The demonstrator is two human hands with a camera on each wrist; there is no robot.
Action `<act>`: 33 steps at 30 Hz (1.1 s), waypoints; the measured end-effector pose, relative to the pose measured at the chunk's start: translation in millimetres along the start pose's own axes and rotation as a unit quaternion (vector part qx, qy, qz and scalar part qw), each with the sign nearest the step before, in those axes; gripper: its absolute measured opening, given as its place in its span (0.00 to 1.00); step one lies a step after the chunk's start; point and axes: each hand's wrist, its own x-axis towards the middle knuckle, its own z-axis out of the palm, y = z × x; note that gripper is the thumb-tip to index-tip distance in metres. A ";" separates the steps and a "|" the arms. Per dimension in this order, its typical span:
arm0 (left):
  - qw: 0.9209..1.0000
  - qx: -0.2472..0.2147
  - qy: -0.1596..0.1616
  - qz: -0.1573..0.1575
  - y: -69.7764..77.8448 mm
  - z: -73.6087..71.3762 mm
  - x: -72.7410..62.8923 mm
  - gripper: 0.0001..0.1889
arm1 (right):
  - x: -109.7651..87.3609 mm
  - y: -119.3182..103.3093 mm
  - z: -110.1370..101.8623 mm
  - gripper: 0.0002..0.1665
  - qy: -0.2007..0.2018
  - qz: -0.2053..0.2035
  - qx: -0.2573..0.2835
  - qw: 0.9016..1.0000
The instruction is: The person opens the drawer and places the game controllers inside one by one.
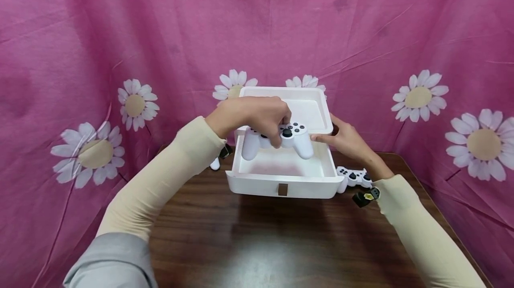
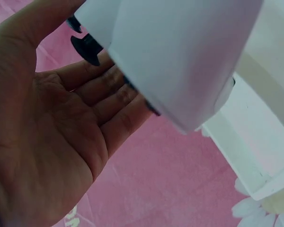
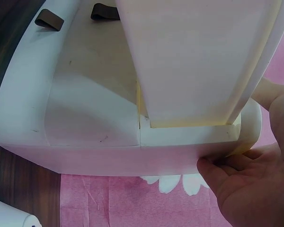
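My left hand [image 1: 267,116] pinches a white game controller [image 1: 303,145] from above, its black thumbsticks and buttons showing. The controller hangs over the pulled-out drawer [image 1: 281,186] of a white storage box [image 1: 305,108]. In the left wrist view, that controller [image 2: 175,56] fills the top, with the palm [image 2: 42,142] beside it. My right hand [image 1: 345,138] grips the box's right side near the back, thumb pointing toward the drawer. The right wrist view has that hand [image 3: 255,184] at the box's rear corner, some fingers hidden behind it.
A second white controller [image 1: 353,177] lies on the wooden table [image 1: 192,234] to the right of the drawer, under my right wrist. Part of another white object [image 1: 215,164] shows left of the box. A pink flowered curtain [image 1: 180,33] stands behind and on both sides.
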 end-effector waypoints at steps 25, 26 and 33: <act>0.997 0.035 -0.067 -0.016 9.6 29.6 44.1 0.16 | -1.0 0.8 -1.0 0.55 -0.005 -0.002 0.011 1.000; 0.997 0.038 -0.070 -0.017 10.0 30.9 45.3 0.17 | -1.0 1.0 -1.0 0.55 -0.006 -0.001 0.013 1.000; 0.993 0.066 -0.090 -0.032 11.6 39.4 53.2 0.20 | -0.8 -0.3 -0.2 0.56 -0.008 0.001 0.013 1.000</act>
